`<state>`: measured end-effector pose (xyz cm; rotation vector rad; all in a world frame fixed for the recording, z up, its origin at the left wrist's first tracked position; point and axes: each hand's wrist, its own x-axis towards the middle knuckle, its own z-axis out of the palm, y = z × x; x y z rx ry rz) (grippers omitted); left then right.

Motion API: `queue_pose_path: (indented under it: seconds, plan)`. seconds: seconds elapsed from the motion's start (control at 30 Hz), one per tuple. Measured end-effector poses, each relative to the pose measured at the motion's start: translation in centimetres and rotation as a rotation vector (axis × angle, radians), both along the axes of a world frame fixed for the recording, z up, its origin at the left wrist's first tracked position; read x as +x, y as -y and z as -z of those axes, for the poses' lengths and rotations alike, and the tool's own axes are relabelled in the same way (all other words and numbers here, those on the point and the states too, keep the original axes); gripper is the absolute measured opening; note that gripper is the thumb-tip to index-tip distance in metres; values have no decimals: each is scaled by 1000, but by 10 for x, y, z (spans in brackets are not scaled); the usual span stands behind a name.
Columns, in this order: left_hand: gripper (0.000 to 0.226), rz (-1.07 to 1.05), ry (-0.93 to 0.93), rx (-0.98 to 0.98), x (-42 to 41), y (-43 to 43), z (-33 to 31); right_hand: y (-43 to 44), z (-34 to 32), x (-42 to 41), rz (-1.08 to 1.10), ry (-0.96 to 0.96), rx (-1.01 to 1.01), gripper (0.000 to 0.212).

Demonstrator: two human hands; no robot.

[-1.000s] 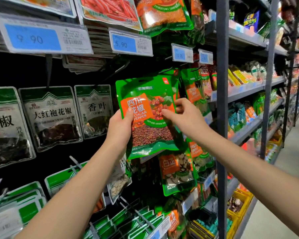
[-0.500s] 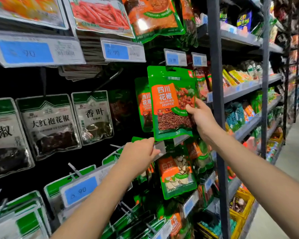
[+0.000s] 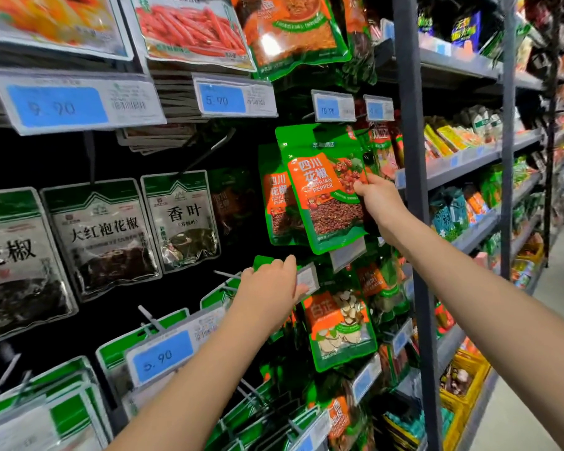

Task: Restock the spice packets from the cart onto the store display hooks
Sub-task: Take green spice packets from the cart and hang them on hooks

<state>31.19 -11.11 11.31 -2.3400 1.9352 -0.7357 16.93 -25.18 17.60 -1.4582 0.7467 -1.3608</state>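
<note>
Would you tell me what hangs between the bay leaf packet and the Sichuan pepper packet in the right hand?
Head view: between the bay leaf packet and the held Sichuan pepper packet hang a dark shadowed packet and a second Sichuan pepper packet.

Level: bright on the packet fronts; back panel [image 3: 30, 157] near black.
Source: from above.
Glare: white hotspot on the orange pouch [image 3: 269, 43]; sheen on the price tag [image 3: 59, 102].
Blur: top-left corner and far shelves [image 3: 534, 92] smeared.
Hands: left hand [image 3: 271, 288] and right hand [image 3: 376, 196] evenly lit, sharp.
Distortion: grey upright [image 3: 408, 92] leans, wide-angle.
</note>
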Motion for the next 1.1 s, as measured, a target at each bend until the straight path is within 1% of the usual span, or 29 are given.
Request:
queue_pose_path:
  seconds: [0.27, 0.37, 0.43, 0.5, 0.63, 0.73, 0.77, 0.9, 1.0, 1.1]
  plan:
    - [50, -15, -44, -4, -2, -2, 0, 15, -7, 1, -9, -42, 73, 48]
    - [46, -23, -73, -5, -3, -4, 0, 20, -9, 2, -9, -60, 101, 53]
    - [50, -24, -102, 0, -4, -4, 0, 22, -11, 2, 12, -67, 104, 53]
    - [54, -18, -125, -1, -4, -5, 1, 24, -12, 2, 54, -97, 99, 48]
    - [55, -16, -141, -16, -4, -6, 0, 24, -15, 8, 109, -166, 32, 27]
    - [55, -17, -170, -41, -4, -5, 1, 26, -13, 21, 164, -229, -20, 48]
    - [57, -11, -182, -58, -3, -5, 2, 27, -12, 27, 199, -264, -42, 51]
    - [70, 48, -195, -124, -1, -3, 6, 32, -9, 49, 337, -400, -148, 46]
    - [70, 66, -136, -124, -1, -2, 7, 40, -7, 68, 426, -475, -187, 34]
    - [66, 75, -112, -119, 0, 0, 9, 43, -1, 83, 439, -493, -199, 35]
